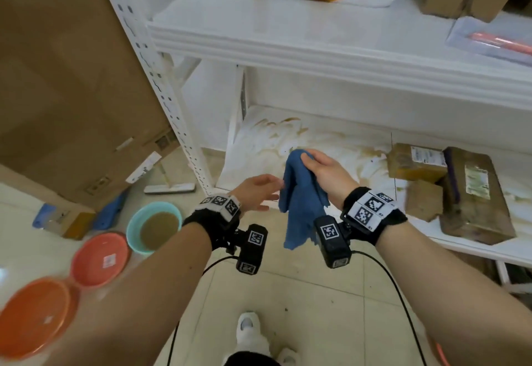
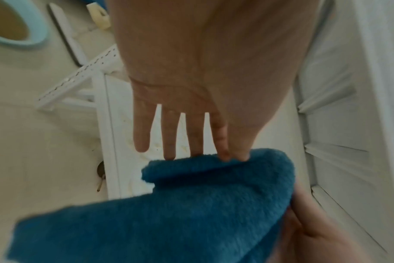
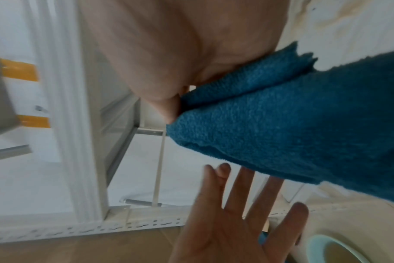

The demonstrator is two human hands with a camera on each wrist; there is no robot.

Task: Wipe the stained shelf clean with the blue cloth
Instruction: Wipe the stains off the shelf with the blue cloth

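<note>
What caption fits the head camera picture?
Right hand holds the blue cloth before the stained shelf; open left hand reaches in.

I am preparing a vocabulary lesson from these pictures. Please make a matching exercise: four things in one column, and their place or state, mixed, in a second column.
Things:
1. blue cloth
2. teal basin
3. lower shelf
4. left hand

Place or state:
A. stained with brown marks
B. open, fingers straight
C. on the floor, holding brown water
D. hanging from the right hand

Pairs: 1-D, 2-C, 3-A, 4-B
</note>
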